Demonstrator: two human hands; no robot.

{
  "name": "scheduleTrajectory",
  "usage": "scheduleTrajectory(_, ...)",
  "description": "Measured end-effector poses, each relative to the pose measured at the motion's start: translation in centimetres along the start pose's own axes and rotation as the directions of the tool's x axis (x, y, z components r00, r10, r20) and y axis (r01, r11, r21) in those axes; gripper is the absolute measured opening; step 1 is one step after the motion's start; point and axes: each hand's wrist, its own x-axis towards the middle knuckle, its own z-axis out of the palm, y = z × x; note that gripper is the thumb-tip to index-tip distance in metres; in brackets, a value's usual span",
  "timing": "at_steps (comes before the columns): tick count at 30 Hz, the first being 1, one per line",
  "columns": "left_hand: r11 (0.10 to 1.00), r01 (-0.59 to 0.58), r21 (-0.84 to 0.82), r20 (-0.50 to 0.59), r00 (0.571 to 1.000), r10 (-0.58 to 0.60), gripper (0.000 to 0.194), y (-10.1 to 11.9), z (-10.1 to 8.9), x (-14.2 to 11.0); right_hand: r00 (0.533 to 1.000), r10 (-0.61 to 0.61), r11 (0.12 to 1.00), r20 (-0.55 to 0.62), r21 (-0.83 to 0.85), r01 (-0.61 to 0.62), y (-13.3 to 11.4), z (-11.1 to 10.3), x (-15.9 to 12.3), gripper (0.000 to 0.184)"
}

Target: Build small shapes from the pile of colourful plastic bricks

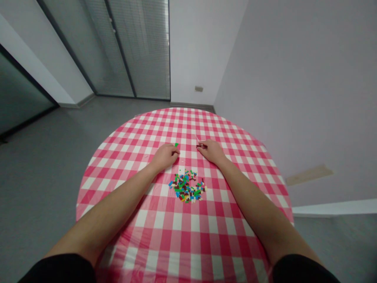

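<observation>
Pinching a dark brick (200, 146), right hand (210, 152) narrow; left hand (165, 157) curled beside a green brick (176, 145)

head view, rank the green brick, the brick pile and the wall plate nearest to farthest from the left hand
1. green brick, just beyond the fingertips of the left hand
2. pile of small coloured bricks, on the pink checked tablecloth, toward the person and rightward
3. wall plate, low on the far wall beyond the table

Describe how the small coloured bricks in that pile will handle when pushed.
The plastic bricks look stiff and probably very light, given their tiny size. Their flat sides suggest they would slide rather than roll. Lying loosely heaped on the checked tablecloth, they would likely scatter under a push.
</observation>
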Motion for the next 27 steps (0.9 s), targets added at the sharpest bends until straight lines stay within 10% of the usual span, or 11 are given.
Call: scheduleTrajectory(27,0.999,-0.005,-0.040,0.013,1.000,0.005,0.025,-0.14,-0.24,-0.33,0.998,0.035,0.994,-0.048,0.101,-0.030,-0.02,-0.45,-0.46,0.039)
